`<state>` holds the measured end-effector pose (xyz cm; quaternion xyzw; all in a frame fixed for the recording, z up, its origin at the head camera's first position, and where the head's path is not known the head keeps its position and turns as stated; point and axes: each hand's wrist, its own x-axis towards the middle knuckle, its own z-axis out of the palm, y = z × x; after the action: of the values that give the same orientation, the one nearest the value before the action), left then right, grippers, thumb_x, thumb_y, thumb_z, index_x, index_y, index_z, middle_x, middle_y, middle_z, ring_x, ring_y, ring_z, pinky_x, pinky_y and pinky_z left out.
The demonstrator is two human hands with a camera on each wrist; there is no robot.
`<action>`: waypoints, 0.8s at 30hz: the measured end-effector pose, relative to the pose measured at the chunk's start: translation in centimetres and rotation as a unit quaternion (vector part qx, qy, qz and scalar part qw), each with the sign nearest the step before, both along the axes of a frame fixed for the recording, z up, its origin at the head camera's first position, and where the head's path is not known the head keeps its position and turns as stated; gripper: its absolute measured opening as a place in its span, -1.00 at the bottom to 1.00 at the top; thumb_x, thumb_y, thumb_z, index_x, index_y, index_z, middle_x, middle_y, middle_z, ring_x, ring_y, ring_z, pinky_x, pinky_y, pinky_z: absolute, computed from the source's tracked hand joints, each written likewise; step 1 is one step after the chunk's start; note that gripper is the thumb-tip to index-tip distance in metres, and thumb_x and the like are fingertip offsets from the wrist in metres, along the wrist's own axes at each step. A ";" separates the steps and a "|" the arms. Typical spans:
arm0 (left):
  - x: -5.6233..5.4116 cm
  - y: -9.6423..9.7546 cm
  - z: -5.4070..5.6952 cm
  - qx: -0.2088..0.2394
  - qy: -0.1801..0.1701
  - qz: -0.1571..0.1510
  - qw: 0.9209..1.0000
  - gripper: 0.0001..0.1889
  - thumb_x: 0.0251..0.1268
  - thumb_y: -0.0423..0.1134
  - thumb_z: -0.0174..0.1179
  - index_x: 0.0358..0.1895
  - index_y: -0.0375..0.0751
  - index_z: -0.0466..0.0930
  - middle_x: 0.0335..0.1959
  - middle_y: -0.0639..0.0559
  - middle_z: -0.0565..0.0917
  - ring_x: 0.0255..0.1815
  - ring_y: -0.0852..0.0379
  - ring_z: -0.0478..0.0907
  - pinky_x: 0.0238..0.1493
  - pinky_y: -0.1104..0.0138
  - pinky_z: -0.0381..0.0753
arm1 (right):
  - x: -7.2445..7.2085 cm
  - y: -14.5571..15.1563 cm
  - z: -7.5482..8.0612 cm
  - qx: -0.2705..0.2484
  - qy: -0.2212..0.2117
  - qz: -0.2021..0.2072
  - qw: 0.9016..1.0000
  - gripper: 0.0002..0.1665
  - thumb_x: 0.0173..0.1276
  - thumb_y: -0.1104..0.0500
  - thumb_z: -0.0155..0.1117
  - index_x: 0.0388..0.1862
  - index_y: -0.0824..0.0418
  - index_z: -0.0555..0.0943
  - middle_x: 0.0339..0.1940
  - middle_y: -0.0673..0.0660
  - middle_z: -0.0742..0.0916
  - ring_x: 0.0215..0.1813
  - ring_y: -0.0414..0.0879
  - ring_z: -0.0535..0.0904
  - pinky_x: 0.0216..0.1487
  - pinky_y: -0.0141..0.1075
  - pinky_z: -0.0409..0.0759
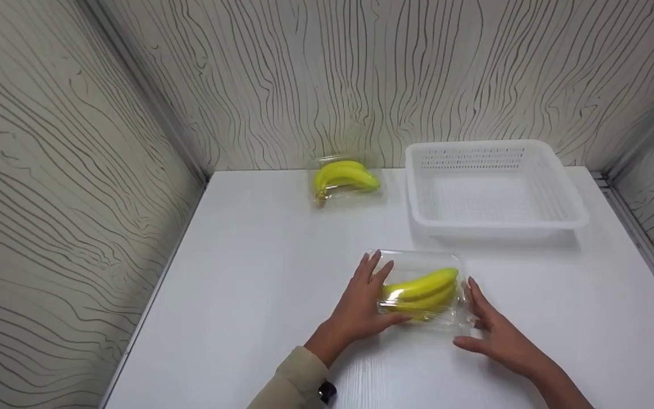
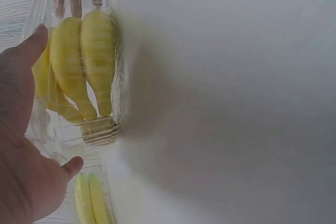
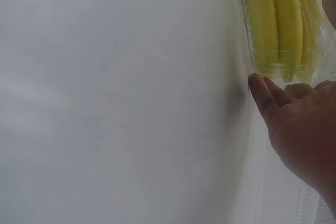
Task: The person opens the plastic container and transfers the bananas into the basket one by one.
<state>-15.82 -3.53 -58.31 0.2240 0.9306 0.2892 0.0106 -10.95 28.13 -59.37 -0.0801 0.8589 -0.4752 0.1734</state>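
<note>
A clear plastic clamshell box [image 1: 418, 260] lies near the middle front of the table. A bunch of bananas [image 1: 426, 287] shows through its lid and, in the left wrist view, through the ribbed side wall. My left hand [image 1: 361, 304] spreads over the box's left end, fingertips towards the back edge and thumb over the front. At the right end, my right hand [image 1: 497, 335] touches the box with its fingers, its thumb held apart by the front corner. The right wrist view shows those fingers [image 3: 268, 100] at the end wall below the bananas.
Against the back wall sits a second clear box with bananas [image 1: 347, 173]. A white plastic basket [image 1: 497, 224] with slotted walls stands to its right. Patterned panels [image 1: 304, 74] enclose the white table [image 1: 247, 238] at the back and both sides.
</note>
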 end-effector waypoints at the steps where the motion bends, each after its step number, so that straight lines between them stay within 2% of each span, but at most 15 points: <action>1: -0.1 0.0 0.0 0.003 0.002 -0.001 1.000 0.13 0.18 0.46 0.41 0.74 0.19 0.09 0.83 0.09 -0.03 0.85 -0.09 -0.10 0.70 -0.13 0.29 | 0.0 0.0 0.0 0.005 0.002 -0.001 1.000 0.43 0.43 -0.09 0.51 0.81 -0.10 -0.40 0.81 0.35 -0.03 0.71 0.44 0.22 0.32 -0.60 0.45; 5: -0.1 0.0 0.0 0.012 0.017 -0.008 1.000 0.11 0.20 0.45 0.40 0.74 0.13 0.12 0.82 0.00 0.01 0.84 -0.16 -0.06 0.70 -0.15 0.29 | -0.3 0.0 0.0 0.022 0.005 -0.011 1.000 0.36 0.47 -0.13 0.45 0.82 -0.08 -0.36 0.81 0.31 0.01 0.72 0.40 0.21 0.33 -0.57 0.46; 8: 0.0 0.1 -0.1 0.016 0.029 -0.013 0.999 0.08 0.24 0.42 0.39 0.73 0.08 0.15 0.82 -0.05 0.04 0.83 -0.20 -0.04 0.68 -0.16 0.31 | -0.5 0.1 0.2 0.033 0.007 -0.020 0.999 0.30 0.51 -0.15 0.40 0.82 -0.07 -0.32 0.81 0.31 0.03 0.72 0.38 0.21 0.38 -0.47 0.49; 13: 0.1 0.3 0.0 0.009 0.041 -0.011 0.999 0.04 0.28 0.40 0.37 0.73 0.07 0.16 0.80 -0.10 0.07 0.82 -0.23 0.00 0.68 -0.15 0.33 | -0.7 0.1 0.1 0.039 0.009 -0.030 0.999 0.30 0.50 -0.16 0.41 0.83 -0.08 -0.30 0.81 0.29 0.06 0.71 0.38 0.24 0.41 -0.39 0.53; 19: 0.1 0.5 0.0 0.008 0.030 -0.003 1.000 0.03 0.29 0.38 0.37 0.73 0.09 0.15 0.81 -0.06 0.04 0.83 -0.19 -0.03 0.69 -0.14 0.31 | -0.8 0.1 -0.1 0.039 0.025 -0.041 0.998 0.28 0.48 -0.14 0.44 0.83 -0.05 -0.23 0.79 0.34 0.13 0.67 0.39 0.32 0.34 -0.45 0.55; 23: 0.1 0.7 0.0 0.002 0.019 0.000 1.000 0.03 0.31 0.37 0.36 0.74 0.13 0.13 0.83 0.02 0.00 0.84 -0.15 -0.05 0.70 -0.10 0.30 | -0.9 0.0 -0.1 0.027 0.027 -0.050 0.998 0.29 0.47 -0.11 0.46 0.83 0.02 -0.22 0.79 0.39 0.09 0.69 0.40 0.28 0.33 -0.48 0.55; 24: 0.0 0.7 0.0 0.001 0.018 -0.001 1.000 0.02 0.31 0.37 0.36 0.74 0.13 0.12 0.83 0.01 0.00 0.84 -0.16 -0.05 0.70 -0.09 0.30 | -0.9 -0.1 0.0 0.021 0.021 -0.051 0.998 0.30 0.47 -0.11 0.45 0.83 0.02 -0.24 0.80 0.40 0.06 0.70 0.42 0.25 0.39 -0.38 0.57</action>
<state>-15.77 -2.79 -58.29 0.2304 0.9302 0.2858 -0.0064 -11.88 28.06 -59.39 -0.0421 0.8753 -0.4632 0.1322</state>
